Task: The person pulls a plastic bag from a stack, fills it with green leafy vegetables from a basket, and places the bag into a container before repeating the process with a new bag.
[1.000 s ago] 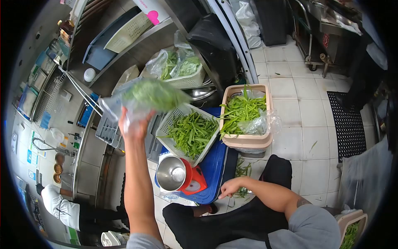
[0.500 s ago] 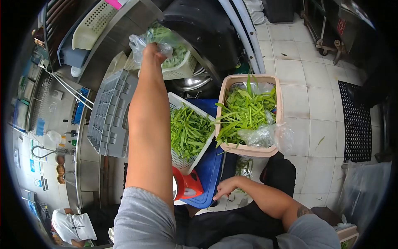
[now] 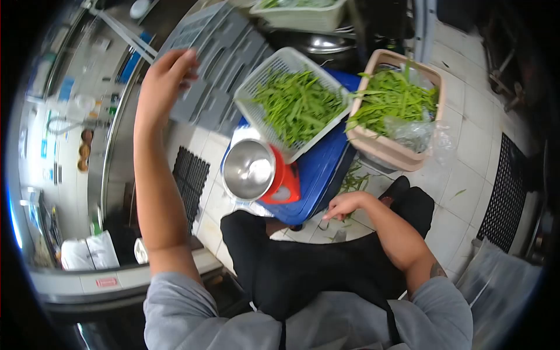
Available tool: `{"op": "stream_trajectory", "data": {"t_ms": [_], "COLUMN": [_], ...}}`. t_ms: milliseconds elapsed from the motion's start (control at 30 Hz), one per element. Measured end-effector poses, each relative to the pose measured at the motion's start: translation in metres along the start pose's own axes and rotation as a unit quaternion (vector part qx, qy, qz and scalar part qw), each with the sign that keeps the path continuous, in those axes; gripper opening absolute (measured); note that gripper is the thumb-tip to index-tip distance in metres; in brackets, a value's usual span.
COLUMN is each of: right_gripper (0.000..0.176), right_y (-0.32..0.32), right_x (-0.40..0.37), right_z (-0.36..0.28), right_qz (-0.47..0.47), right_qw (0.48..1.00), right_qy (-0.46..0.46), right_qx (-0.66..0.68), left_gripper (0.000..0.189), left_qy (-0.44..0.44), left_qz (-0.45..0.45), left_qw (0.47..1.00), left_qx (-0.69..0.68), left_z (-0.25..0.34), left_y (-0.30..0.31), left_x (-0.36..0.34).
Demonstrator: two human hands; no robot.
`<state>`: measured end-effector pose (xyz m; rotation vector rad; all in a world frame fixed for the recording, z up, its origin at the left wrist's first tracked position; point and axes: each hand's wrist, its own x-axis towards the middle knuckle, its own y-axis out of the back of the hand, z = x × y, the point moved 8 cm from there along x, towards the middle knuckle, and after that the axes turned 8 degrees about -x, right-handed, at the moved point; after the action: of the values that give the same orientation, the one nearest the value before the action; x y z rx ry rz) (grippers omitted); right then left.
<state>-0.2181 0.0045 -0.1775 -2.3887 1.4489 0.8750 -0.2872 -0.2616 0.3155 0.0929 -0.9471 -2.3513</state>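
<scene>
My left hand (image 3: 166, 84) is raised beside a stack of grey plastic racks (image 3: 219, 76), fingers loosely bent and apart, with nothing visible in it. Low over my lap, my right hand (image 3: 344, 204) is closed in a pinch. A small thin dark thing shows by its fingertips, too small to name. Between the hands stands a red scale (image 3: 286, 184) with a steel bowl (image 3: 248, 169) on it. Behind the scale, a white perforated basket (image 3: 251, 105) holds cut leafy greens (image 3: 300, 105). A beige tub (image 3: 388, 149) on the right holds more greens (image 3: 394, 102) and a clear plastic bag (image 3: 411, 134).
The basket and scale rest on a blue plastic lid (image 3: 326, 166). At the back another pale basket (image 3: 309, 17) holds greens above metal bowls (image 3: 321, 44). Black mats (image 3: 189, 178) lie on the tiled floor (image 3: 461, 122). A person in white (image 3: 93, 251) is at the far left.
My left hand has let go of the clear plastic bag at the back basket and drawn back left. My view has shifted, showing the bowl fully. The right hand stays low and closed.
</scene>
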Motion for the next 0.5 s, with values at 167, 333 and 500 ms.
{"op": "stream_trajectory", "data": {"t_ms": [167, 333, 500], "right_gripper": [0.064, 0.041, 0.027], "right_y": [-0.022, -0.055, -0.074], "right_x": [0.000, 0.017, 0.071], "right_z": [-0.011, -0.099, -0.207], "right_qz": [-0.032, 0.093, 0.233], "right_qw": [0.989, 0.980, 0.941], "right_qy": [-0.082, 0.043, 0.123], "right_qx": [-0.118, -0.169, -0.212], "left_gripper": [0.030, 0.040, 0.081], "left_qy": [0.121, 0.342, 0.456], "left_qz": [0.235, 0.326, 0.321], "left_qw": [0.916, 0.756, 0.712], "left_qx": [-0.302, -0.453, -0.426], "left_z": [-0.179, -0.422, -0.484], "left_y": [0.108, 0.008, -0.082], "left_x": [-0.200, -0.337, -0.336]}}
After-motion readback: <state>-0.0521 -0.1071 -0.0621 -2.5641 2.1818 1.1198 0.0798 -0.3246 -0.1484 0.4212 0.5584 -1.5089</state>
